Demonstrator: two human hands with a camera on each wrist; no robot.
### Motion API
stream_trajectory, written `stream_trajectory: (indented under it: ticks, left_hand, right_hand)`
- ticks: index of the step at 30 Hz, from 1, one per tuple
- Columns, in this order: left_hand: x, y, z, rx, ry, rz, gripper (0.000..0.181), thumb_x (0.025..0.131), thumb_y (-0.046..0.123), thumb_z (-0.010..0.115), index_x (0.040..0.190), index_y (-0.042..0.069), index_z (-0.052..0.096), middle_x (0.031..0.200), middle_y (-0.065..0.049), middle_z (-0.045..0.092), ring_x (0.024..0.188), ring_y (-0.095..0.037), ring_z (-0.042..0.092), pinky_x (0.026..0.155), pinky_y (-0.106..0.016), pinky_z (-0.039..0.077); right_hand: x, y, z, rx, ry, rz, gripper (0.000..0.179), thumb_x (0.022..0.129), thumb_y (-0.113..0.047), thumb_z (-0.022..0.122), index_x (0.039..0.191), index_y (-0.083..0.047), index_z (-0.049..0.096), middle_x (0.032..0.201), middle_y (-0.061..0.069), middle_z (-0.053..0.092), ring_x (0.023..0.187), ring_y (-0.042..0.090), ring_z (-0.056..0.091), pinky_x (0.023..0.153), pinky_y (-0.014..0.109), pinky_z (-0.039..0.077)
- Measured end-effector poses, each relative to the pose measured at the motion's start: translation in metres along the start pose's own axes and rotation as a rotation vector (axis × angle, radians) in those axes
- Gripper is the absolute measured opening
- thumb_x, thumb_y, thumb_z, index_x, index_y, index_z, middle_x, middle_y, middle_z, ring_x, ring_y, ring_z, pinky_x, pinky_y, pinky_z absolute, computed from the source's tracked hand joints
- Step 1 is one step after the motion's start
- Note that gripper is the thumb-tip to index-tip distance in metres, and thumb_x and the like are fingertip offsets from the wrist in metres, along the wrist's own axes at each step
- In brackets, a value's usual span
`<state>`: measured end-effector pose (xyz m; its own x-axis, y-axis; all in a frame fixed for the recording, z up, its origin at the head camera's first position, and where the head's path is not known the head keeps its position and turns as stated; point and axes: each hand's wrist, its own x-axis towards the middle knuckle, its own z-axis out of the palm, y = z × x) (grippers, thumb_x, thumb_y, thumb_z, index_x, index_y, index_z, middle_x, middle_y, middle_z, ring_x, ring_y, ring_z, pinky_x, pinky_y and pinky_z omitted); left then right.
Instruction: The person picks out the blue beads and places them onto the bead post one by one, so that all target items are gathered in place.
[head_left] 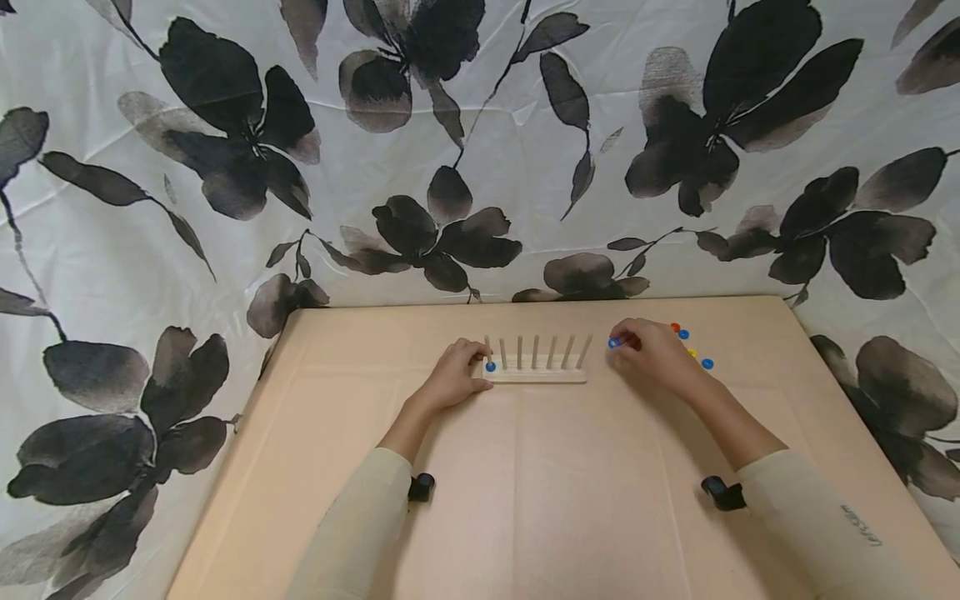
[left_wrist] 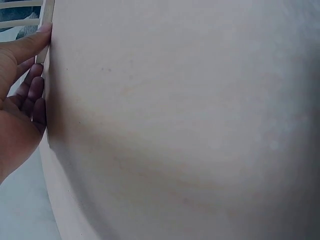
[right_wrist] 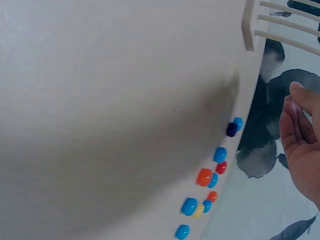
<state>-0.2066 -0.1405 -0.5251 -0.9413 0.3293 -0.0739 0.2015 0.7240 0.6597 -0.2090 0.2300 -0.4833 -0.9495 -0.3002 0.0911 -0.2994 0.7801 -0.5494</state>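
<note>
A pale wooden rack with a row of upright pegs stands near the far side of the table. My left hand grips its left end, the thumb at the front edge. On the leftmost peg, low down, sits a blue bead. To the right of the rack my right hand pinches another blue bead between thumb and fingers, above the table. The right wrist view shows this hand with thumb and fingertips together, but the bead is hidden there.
Loose beads in blue, red, orange and yellow lie beyond the right hand, among them an orange bead and a blue bead. The light tabletop ends at a floral cloth behind it.
</note>
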Motion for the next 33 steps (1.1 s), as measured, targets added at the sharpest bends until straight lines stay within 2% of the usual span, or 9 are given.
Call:
stream_trajectory:
  ticks: [4,8,14,17,22,28,33]
  left_hand:
    - [0.001,0.0,-0.001,-0.002,0.003,0.008,0.052,0.085,0.019,0.087,0.129,0.008,0.063,0.124,-0.009,0.058,0.114,-0.024,0.052,0.101,-0.04,0.045]
    - [0.001,-0.001,-0.001,0.0,0.007,0.009,0.05,0.085,0.018,0.087,0.128,0.008,0.063,0.123,-0.008,0.058,0.114,-0.024,0.052,0.102,-0.04,0.044]
    - [0.002,-0.003,-0.001,0.007,0.008,0.006,0.05,0.085,0.018,0.087,0.128,0.008,0.064,0.124,-0.008,0.058,0.114,-0.023,0.052,0.102,-0.04,0.045]
    - [0.001,-0.003,-0.001,0.005,0.011,0.009,0.05,0.085,0.018,0.087,0.128,0.008,0.064,0.124,-0.009,0.058,0.113,-0.024,0.052,0.102,-0.04,0.045]
    - [0.0,-0.004,-0.001,0.006,0.006,0.002,0.05,0.084,0.018,0.087,0.127,0.009,0.064,0.123,-0.008,0.058,0.113,-0.023,0.052,0.101,-0.04,0.045]
    - [-0.001,-0.006,0.001,-0.002,0.009,0.002,0.05,0.083,0.018,0.088,0.126,0.009,0.065,0.123,-0.008,0.058,0.113,-0.023,0.052,0.101,-0.039,0.045]
    - [0.0,-0.004,0.0,-0.004,0.002,0.006,0.051,0.084,0.019,0.087,0.128,0.008,0.064,0.124,-0.009,0.058,0.114,-0.024,0.052,0.102,-0.039,0.046]
  right_hand:
    - [0.002,-0.009,-0.011,0.0,0.032,-0.052,0.017,0.092,-0.005,0.077,0.107,-0.001,0.071,0.095,0.01,0.073,0.087,0.025,0.067,0.08,0.04,0.055]
    - [0.005,-0.022,-0.021,0.023,0.06,-0.068,0.017,0.093,-0.008,0.076,0.108,-0.002,0.072,0.094,0.009,0.073,0.086,0.024,0.067,0.077,0.036,0.055]
    - [0.013,-0.038,-0.027,0.059,0.086,-0.079,0.016,0.095,-0.011,0.075,0.11,-0.006,0.072,0.092,0.008,0.072,0.083,0.023,0.067,0.064,0.025,0.053]
    - [0.017,-0.046,-0.029,0.054,0.095,-0.119,0.017,0.095,-0.01,0.075,0.111,-0.006,0.073,0.093,0.008,0.072,0.084,0.023,0.067,0.068,0.028,0.054]
    - [0.023,-0.059,-0.027,0.051,0.085,-0.195,0.018,0.093,-0.007,0.076,0.111,-0.004,0.073,0.096,0.008,0.071,0.086,0.023,0.068,0.076,0.041,0.057]
    - [0.029,-0.075,-0.023,0.071,0.092,-0.249,0.017,0.092,-0.008,0.077,0.108,-0.006,0.074,0.097,0.006,0.069,0.085,0.018,0.067,0.076,0.035,0.056]
    - [0.035,-0.088,-0.019,0.096,0.074,-0.27,0.017,0.092,-0.007,0.077,0.109,-0.007,0.075,0.099,0.006,0.071,0.087,0.018,0.067,0.079,0.038,0.058]
